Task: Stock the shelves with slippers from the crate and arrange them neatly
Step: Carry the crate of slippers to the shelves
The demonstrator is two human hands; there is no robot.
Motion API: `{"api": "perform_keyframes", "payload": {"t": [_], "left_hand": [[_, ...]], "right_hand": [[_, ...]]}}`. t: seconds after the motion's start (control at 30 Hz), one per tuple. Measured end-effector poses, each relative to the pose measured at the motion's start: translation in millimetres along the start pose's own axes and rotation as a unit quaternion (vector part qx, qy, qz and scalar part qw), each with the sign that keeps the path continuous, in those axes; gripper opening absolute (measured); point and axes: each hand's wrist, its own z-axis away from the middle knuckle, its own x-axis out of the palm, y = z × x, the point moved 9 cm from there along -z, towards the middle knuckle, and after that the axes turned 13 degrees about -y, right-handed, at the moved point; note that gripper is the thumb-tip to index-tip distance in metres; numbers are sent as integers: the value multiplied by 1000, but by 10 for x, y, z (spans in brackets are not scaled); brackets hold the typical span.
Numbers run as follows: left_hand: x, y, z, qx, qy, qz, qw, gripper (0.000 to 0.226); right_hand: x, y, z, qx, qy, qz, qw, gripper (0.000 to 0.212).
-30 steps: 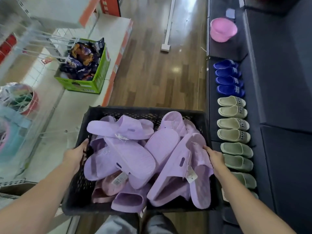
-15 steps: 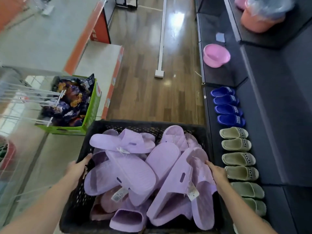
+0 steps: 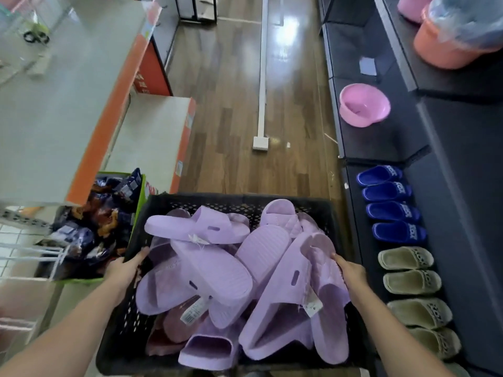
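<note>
Perforated black plastic crate [image 3: 245,205], matt lilac rubbery slippers [image 3: 217,270] with ribbed soles, paper tags [image 3: 193,311]; glossy wood-look floor [image 3: 239,110], smooth pink plastic basin [image 3: 364,104].

A heap of lilac rubber slippers [image 3: 217,268] lies in the black plastic mesh crate [image 3: 245,205]. Right of it, on the dark low shelf [image 3: 435,191], dark-blue rubber slippers [image 3: 389,204] stand behind olive rubber slippers [image 3: 411,284]

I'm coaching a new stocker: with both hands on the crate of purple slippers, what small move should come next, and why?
Probably set the crate down by the dark shelf. The left hand and right hand both grip its sides, so neither can lift the purple slippers, and the blue slippers and green slippers already line that shelf on the right.
</note>
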Motion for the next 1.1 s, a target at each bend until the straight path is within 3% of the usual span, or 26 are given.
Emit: {"api": "perform_keyframes", "payload": {"t": [0.33,0.47,0.53,0.6,0.73,0.87,1.1], "left_hand": [[309,1470,-1116,4,-12,-16,1000,53],[430,2045,-1624,16,-25,-8,1000,44],[455,2265,-1903,18,-26,-2,999,52],[493,2481,-2110,19,-27,7,999,53],[634,2837,-2435,0,-22,-6,1000,33],[757,3045,-2863,-4,-11,-11,1000,39],[1190,3311,-3495,2,-6,-3,1000,33]], "right_hand": [[314,-1450,-993,5,29,0,1000,27],[521,-2000,-1364,-3,28,-14,999,25],[590,-2203,-1570,2,35,-18,999,28],[677,-2377,-1739,14,33,-12,999,27],[783,-2633,-2125,27,30,-10,999,26],[852,-2842,-2571,21,24,-35,999,21],[864,-3079,-3394,25,26,-41,998,36]]}}
